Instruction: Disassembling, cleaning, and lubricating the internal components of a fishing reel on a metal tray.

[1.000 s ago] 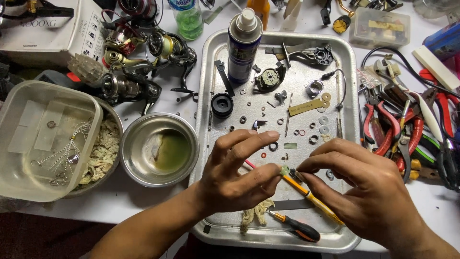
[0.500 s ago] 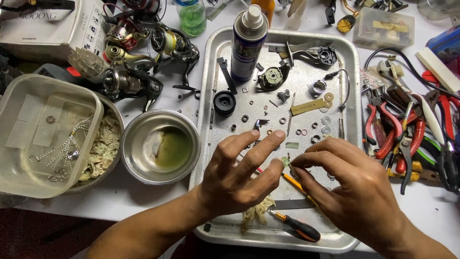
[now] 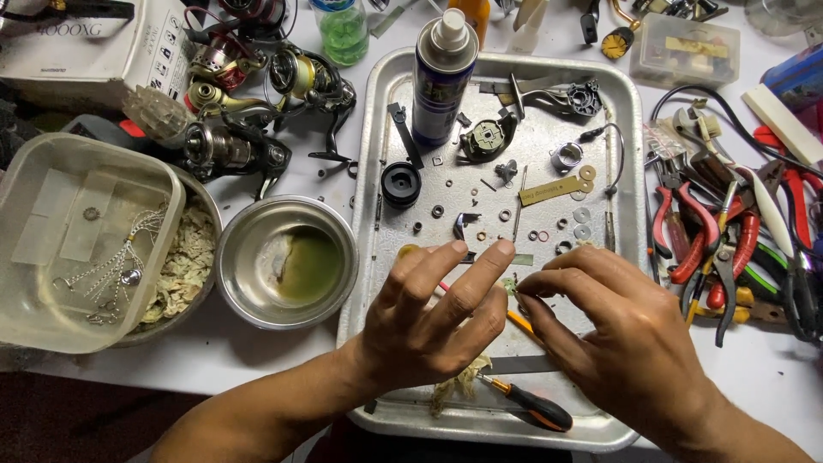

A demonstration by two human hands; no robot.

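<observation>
Your hands have drawn closer since before. Small greenish part (image 3: 512,284) over the metal tray (image 3: 630,257), pinched by your right hand (image 3: 617,343); left hand (image 3: 433,313) fingers spread, fingertips touching it. Screwdriver (image 3: 527,405) lies below.

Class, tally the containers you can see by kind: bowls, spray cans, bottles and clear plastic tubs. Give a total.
Metal bowls: 1
Spray cans: 1
Green bottles: 1
Clear plastic tubs: 2, counting the small lidded one
Total: 5

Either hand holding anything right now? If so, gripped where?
Right hand pinches a tiny part at its fingertips over the metal tray; too small to tell where. Left hand fingers spread, apparently holding nothing.
</observation>
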